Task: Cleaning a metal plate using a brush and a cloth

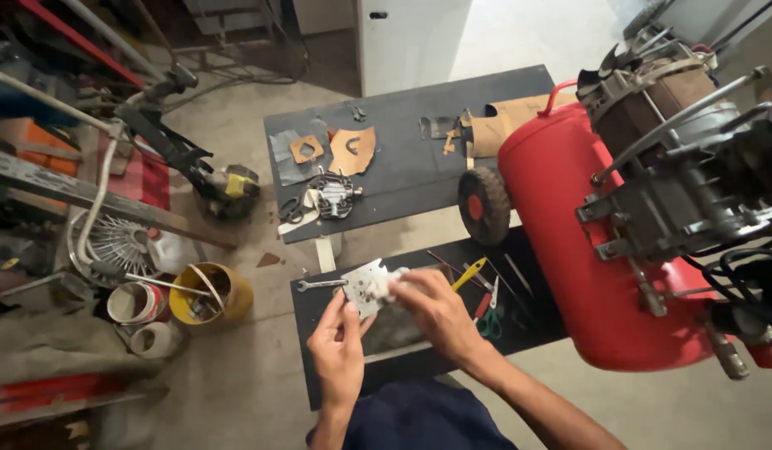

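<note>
Gripped over the dark bench (336, 383), a pale metal plate (363, 286) is pinched by the left hand (338, 350); the right hand (436, 310) is closed on apparently a white rag (392, 282), pressed against it.

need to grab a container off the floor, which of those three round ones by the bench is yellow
The yellow bucket, the biggest of the three and nearest the black bench. The two smaller tubs to its left are whitish.
</note>
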